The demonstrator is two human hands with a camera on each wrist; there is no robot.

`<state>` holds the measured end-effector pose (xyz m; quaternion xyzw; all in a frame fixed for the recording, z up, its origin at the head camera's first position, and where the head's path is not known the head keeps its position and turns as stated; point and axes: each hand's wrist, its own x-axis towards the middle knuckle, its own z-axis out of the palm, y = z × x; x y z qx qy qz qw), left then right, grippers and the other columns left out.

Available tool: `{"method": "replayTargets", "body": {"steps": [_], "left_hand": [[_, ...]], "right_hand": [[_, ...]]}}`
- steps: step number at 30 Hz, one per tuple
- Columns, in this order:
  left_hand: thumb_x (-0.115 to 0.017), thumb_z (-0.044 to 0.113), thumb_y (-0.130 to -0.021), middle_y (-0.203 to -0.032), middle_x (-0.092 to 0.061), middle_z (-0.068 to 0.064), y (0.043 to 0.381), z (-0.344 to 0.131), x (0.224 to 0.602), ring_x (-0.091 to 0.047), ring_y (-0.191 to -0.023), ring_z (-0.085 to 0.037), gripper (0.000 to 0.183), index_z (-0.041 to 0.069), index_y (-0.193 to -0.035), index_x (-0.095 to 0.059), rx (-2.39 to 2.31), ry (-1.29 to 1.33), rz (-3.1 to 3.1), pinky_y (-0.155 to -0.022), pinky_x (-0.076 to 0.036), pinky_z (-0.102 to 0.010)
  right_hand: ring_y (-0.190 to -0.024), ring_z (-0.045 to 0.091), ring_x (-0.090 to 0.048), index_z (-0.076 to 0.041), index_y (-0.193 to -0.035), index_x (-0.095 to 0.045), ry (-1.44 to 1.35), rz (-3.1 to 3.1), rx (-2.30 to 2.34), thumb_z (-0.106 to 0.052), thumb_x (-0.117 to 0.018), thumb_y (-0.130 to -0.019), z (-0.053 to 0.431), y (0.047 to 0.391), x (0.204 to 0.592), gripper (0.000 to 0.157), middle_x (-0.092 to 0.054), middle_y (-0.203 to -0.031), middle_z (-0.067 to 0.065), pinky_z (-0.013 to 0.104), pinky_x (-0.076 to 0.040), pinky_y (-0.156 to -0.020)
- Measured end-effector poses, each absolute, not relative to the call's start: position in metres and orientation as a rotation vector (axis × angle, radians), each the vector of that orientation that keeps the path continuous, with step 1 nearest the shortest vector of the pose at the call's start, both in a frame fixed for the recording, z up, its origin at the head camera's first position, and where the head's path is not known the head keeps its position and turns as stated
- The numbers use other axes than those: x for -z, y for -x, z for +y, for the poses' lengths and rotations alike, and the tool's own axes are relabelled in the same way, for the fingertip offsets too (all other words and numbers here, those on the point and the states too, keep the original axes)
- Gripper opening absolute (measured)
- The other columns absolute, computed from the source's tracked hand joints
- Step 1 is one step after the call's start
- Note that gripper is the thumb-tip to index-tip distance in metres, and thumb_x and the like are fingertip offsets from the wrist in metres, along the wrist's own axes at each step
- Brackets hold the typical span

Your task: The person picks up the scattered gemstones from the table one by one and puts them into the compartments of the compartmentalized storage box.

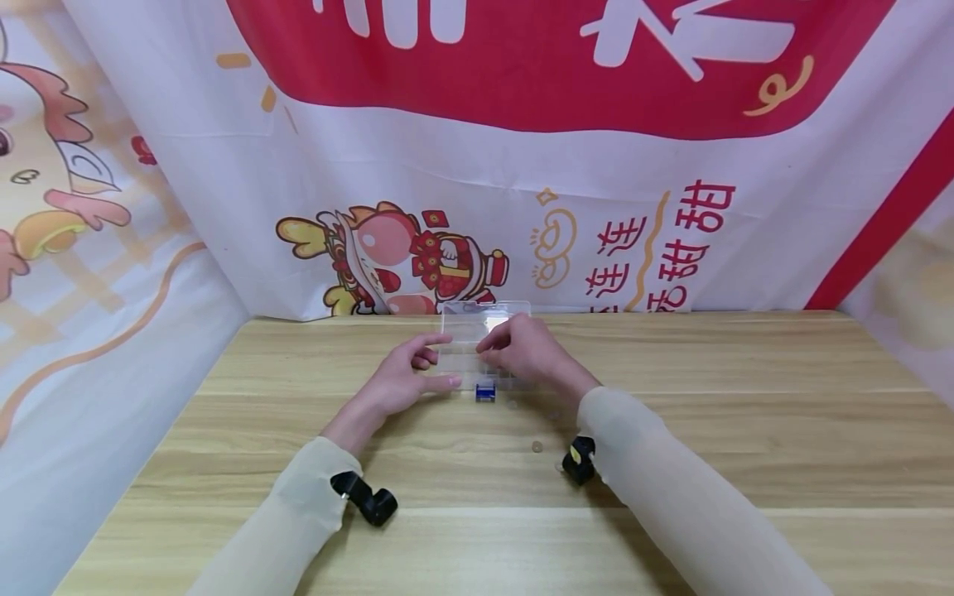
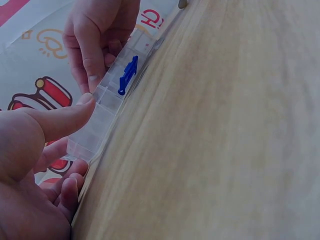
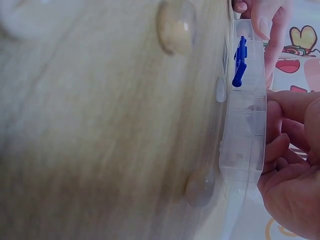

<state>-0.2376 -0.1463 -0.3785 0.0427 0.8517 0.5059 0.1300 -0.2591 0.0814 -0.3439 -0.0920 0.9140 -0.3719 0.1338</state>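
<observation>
Left hand (image 1: 401,377) spreads at the box's (image 1: 459,362) edge, right hand (image 1: 527,346) curls above (hold unclear), tabletop (image 1: 753,406) stretching rightward.

In the head view, the right hand (image 1: 525,348), at the middle of the frame, covered part of the clear box (image 1: 463,363), and whether its fingertips pinched something could not be told. A round piece (image 1: 537,447) lower down was too small to recognise there. At the right wrist view's upper left, a pale shape (image 3: 37,17) (quite blurred) was cut by the edge.
</observation>
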Motion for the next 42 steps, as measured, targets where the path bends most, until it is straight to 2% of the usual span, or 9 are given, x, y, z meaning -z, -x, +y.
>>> {"method": "replayTargets", "body": {"steps": [12,22,32,42], "left_hand": [[-0.085,0.028,-0.091,-0.133,-0.054,-0.008,0.237,-0.146,0.378,-0.046,-0.122,-0.028,0.069,0.027,-0.153,-0.055,-1.487,-0.126,2.466,-0.109,-0.038,-0.046],[-0.086,0.029,-0.091,-0.134,-0.054,-0.008,0.238,-0.145,0.378,-0.046,-0.123,-0.028,0.069,0.028,-0.152,-0.055,-1.489,-0.119,2.457,-0.110,-0.038,-0.046],[-0.086,0.026,-0.091,-0.132,-0.052,-0.008,0.236,-0.145,0.378,-0.044,-0.121,-0.028,0.070,0.027,-0.154,-0.055,-1.499,-0.116,2.451,-0.107,-0.037,-0.044],[-0.086,0.026,-0.090,-0.132,-0.053,-0.007,0.237,-0.145,0.380,-0.044,-0.121,-0.028,0.070,0.027,-0.153,-0.055,-1.497,-0.113,2.459,-0.107,-0.038,-0.043]], "right_hand": [[-0.098,0.020,-0.064,-0.021,-0.116,-0.082,0.325,2.682,1.064,-0.019,-0.074,-0.101,0.082,0.257,0.343,0.018,-0.071,-0.109,0.001,0.032,-0.054,-0.084],[-0.096,0.021,-0.064,-0.023,-0.118,-0.081,0.372,2.669,1.231,-0.021,-0.075,-0.100,0.101,0.248,0.345,0.019,-0.071,-0.108,0.001,0.034,-0.054,-0.082],[-0.099,0.022,-0.064,-0.016,-0.121,-0.079,0.326,2.624,1.399,-0.017,-0.074,-0.100,0.124,0.238,0.348,0.021,-0.072,-0.112,0.004,0.034,-0.055,-0.084],[-0.096,0.024,-0.062,-0.017,-0.114,-0.080,0.305,2.582,1.393,-0.015,-0.079,-0.095,0.138,0.226,0.349,0.019,-0.073,-0.108,0.004,0.035,-0.053,-0.083]]}}
